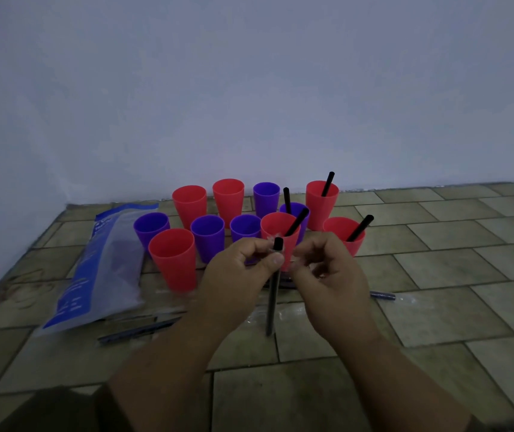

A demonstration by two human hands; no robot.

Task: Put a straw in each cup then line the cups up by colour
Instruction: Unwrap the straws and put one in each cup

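Left hand (237, 275) and right hand (327, 272) pinch black straw (270, 307) near top; straw near-upright, bare tip up.

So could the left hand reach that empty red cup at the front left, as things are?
Probably yes. The red cup stands in the front row just beside the left hand, with nothing between them; but that hand is busy, pinching the straw.

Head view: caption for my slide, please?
Left hand and right hand pinch a black straw before red cups and purple cups, four already holding straws.
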